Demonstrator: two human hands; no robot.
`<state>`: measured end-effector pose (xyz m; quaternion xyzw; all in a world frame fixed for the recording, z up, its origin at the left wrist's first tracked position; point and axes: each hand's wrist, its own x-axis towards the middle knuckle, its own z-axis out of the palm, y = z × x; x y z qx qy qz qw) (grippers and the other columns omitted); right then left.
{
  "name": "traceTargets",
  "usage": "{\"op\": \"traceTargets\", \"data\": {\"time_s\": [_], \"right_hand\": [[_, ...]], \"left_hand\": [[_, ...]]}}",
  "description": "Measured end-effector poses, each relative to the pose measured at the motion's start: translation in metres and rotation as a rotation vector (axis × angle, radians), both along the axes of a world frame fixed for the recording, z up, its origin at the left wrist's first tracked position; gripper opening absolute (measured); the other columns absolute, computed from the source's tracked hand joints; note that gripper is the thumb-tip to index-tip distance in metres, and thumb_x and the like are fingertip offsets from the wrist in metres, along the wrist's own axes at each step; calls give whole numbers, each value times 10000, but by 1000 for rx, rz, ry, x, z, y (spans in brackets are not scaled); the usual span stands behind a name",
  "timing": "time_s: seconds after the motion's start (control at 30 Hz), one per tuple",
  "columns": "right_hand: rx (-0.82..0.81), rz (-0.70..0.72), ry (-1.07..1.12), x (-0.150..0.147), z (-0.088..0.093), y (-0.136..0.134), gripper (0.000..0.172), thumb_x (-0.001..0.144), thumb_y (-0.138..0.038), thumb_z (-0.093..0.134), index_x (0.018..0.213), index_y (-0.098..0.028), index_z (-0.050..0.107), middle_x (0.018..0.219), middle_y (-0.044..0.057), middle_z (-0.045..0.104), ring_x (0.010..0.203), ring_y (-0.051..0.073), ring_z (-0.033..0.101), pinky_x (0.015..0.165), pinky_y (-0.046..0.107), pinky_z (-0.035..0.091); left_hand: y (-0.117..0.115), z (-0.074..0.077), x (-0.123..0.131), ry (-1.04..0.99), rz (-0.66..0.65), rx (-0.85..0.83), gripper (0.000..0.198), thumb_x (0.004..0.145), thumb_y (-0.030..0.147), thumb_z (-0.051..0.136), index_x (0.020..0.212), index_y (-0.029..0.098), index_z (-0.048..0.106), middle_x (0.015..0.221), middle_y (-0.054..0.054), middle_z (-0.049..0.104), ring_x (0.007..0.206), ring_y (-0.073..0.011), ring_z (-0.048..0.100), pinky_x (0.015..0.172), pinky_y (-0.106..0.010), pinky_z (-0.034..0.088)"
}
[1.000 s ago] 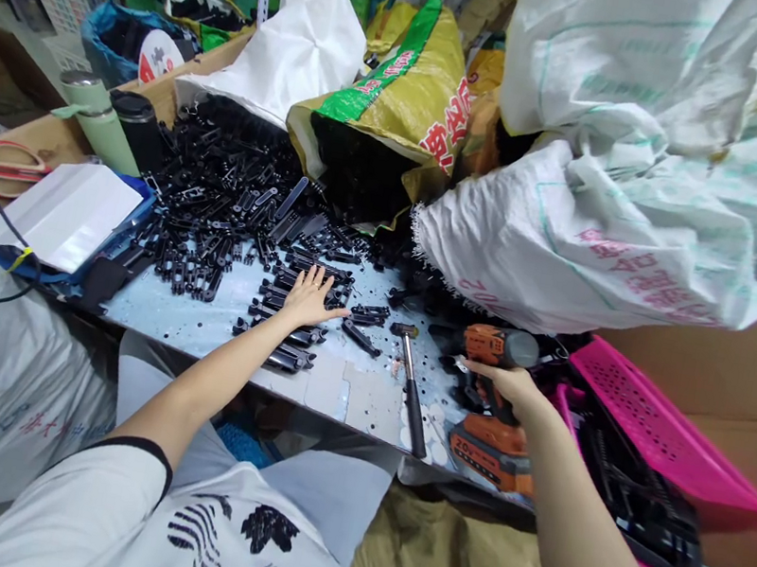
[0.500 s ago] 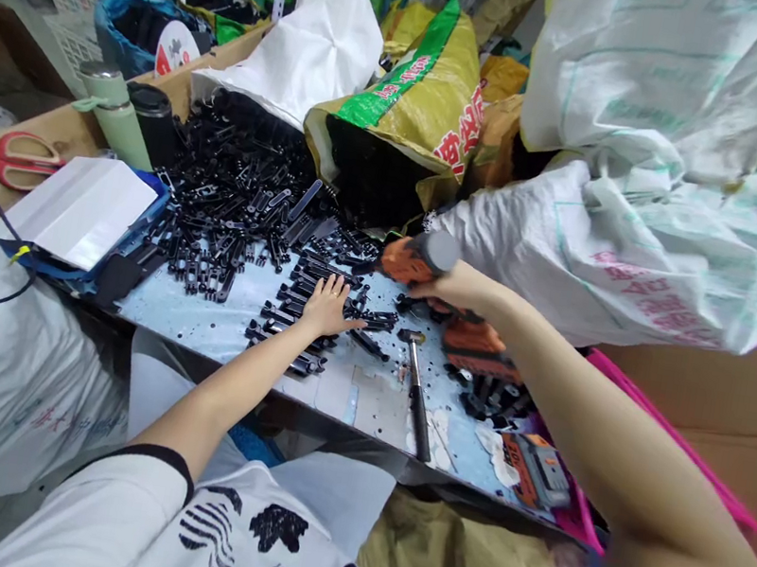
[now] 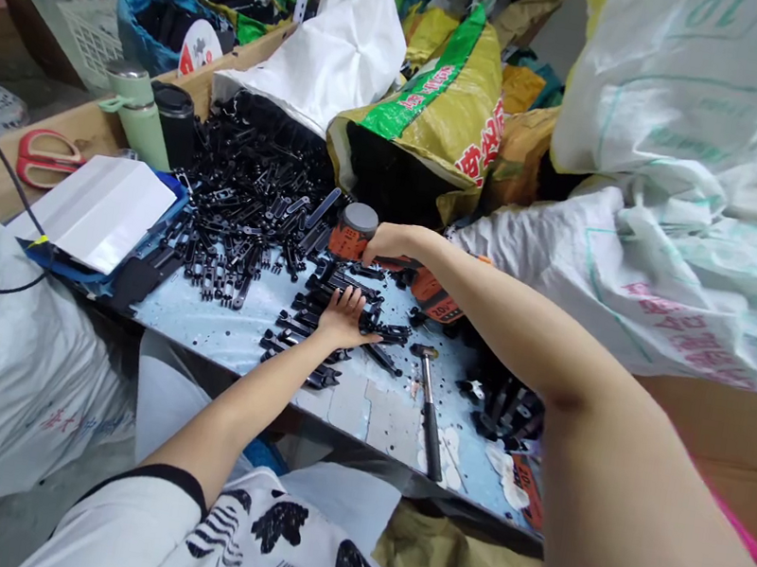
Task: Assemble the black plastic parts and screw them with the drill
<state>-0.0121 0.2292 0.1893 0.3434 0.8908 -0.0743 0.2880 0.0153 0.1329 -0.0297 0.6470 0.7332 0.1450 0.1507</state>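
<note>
My left hand lies flat, fingers spread, on a row of black plastic strips laid out on the blue table. My right hand grips an orange cordless drill just above and beyond that row, with its nose pointing down at the strips. The drill's battery end shows behind my wrist.
A big heap of black plastic parts spills from a white sack at the back. A hammer lies right of the strips. Two flasks, scissors and a white box stand left. Sacks crowd the right.
My right hand has carried the drill from the right side of the table leftward to above the strips. My left hand has stayed pressed on the row.
</note>
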Motion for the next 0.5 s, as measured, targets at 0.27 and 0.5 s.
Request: {"op": "traceTargets", "data": {"time_s": [0.27, 0.5], "right_hand": [[-116, 32, -65, 10, 0, -25, 166, 642, -243, 628, 680, -86, 667, 535, 19, 574, 501, 128, 540, 485, 228, 422], [-56, 59, -49, 16, -7, -43, 161, 619, -257, 626, 664, -111, 676, 563, 36, 609, 531, 150, 575, 471, 224, 426]], "left_hand": [[-2, 1, 0, -14, 20, 75, 951, 781, 761, 271, 1437, 72, 290, 1538, -138, 194, 1425, -306, 96, 1162, -474, 49], [-22, 16, 3, -28, 1, -36, 951, 792, 752, 228, 1446, 62, 260, 1547, -153, 139, 1434, -298, 37, 1156, -504, 19]]}}
